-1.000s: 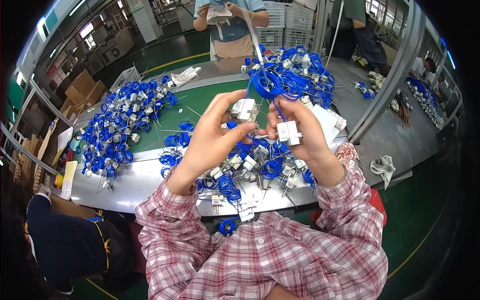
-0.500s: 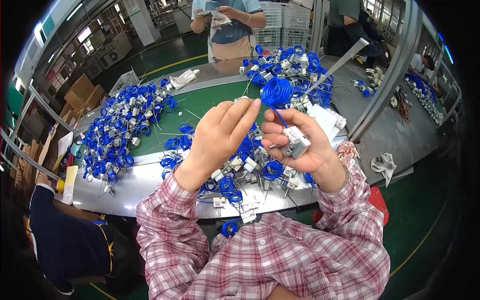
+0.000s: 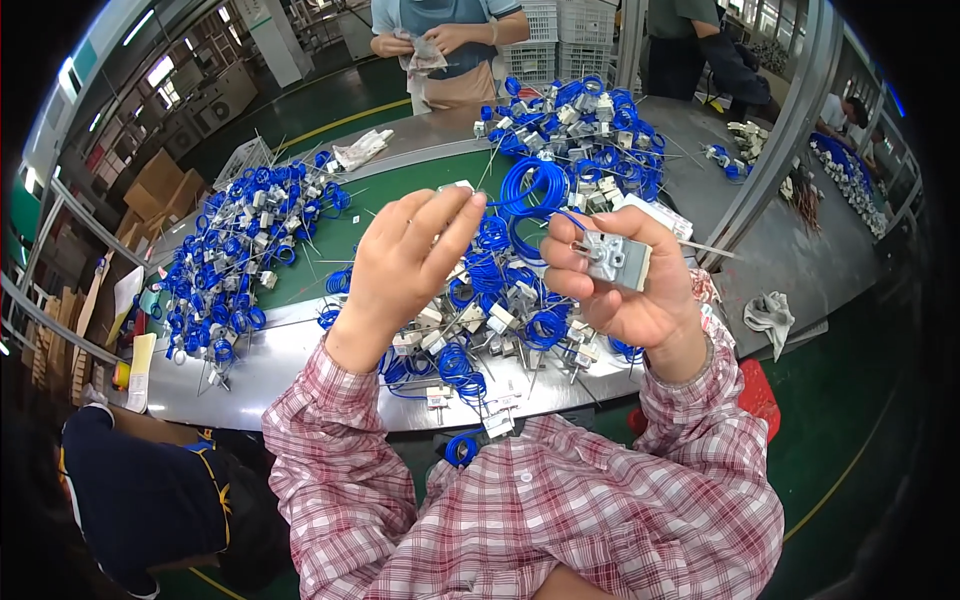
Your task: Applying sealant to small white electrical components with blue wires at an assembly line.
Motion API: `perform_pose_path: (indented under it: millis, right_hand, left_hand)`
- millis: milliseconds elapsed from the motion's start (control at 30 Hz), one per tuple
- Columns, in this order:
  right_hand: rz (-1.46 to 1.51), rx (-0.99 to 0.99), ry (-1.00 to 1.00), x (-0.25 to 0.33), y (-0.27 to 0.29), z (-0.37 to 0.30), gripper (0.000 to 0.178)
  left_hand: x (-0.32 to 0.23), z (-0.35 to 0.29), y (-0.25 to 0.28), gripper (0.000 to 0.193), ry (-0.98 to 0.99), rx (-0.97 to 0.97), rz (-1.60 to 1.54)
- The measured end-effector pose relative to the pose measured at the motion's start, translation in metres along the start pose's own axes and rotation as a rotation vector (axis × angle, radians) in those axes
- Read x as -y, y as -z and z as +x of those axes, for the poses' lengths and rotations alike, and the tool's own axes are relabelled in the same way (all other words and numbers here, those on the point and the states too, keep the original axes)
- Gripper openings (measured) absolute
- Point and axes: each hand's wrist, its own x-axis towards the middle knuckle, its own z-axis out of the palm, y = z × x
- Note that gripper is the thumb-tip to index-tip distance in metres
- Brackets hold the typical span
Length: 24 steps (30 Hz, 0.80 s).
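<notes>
My right hand [image 3: 655,320] is closed around a small thermostat [image 3: 617,262], a grey metal box with a short shaft facing my fingers. From it runs a blue coiled tube [image 3: 532,188], its loops hanging in the air between my hands. With fingertips pinched together, my left hand [image 3: 395,265] grips the coil's left end; the exact spot is partly hidden by the fingers. Under both hands lies a near pile of similar thermostats [image 3: 500,325] with blue coils on the metal bench edge. One blue coil [image 3: 461,449] hangs over the front edge by my shirt.
More thermostats are heaped at the left [image 3: 240,235] and far right [image 3: 590,125], with thin metal rods sticking out. A metal post [image 3: 765,165] rises at the right, near a crumpled glove [image 3: 769,318]. Across the green belt [image 3: 345,215], a person [image 3: 450,45] handles a cloth.
My hands have moved apart slightly. The thermostat has turned so its metal face and shaft show, and the blue coil has swung lower, its loops opened toward me.
</notes>
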Motion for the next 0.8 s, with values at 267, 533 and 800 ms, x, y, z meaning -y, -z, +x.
perform_pose_path:
  millis: [267, 533, 800]
  right_hand:
    - [-0.831, -0.107, 0.242, -0.022, 0.006, 0.009, 0.020]
    - [-1.794, -0.176, 0.568, -0.028, 0.017, 0.016, 0.016]
    - [-1.350, -0.087, 0.626, -0.025, 0.022, 0.014, 0.024]
  left_hand:
    - [-0.022, 0.019, 0.023, 0.047, 0.630, 0.165, -0.750]
    - [-0.016, 0.018, 0.020, 0.038, 1.235, 0.017, -1.557]
    - [-0.016, 0.016, 0.024, 0.042, 1.315, -0.035, -1.686]
